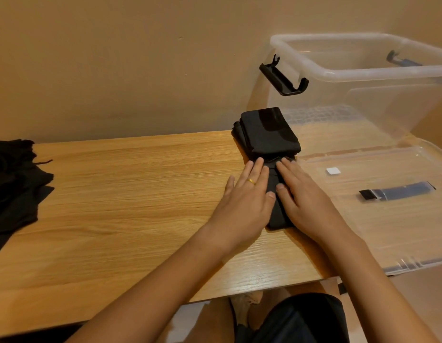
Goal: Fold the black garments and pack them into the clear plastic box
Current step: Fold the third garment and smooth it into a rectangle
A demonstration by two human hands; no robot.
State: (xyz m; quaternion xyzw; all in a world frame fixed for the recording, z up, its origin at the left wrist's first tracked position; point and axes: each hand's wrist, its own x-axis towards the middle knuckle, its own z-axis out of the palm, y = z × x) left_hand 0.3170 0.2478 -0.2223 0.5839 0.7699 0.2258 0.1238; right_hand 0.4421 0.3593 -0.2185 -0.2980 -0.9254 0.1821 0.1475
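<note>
Desk (pixel 116 194): garment (pixel 277 194) btwn flat grips.

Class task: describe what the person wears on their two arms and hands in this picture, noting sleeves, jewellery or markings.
Both forearms are bare, with no sleeves in view. The left hand wears a thin gold band on one finger. The right hand shows no ring. Neither wrist carries a watch or bracelet, and neither hand wears a glove. No markings are visible on either arm.
</note>
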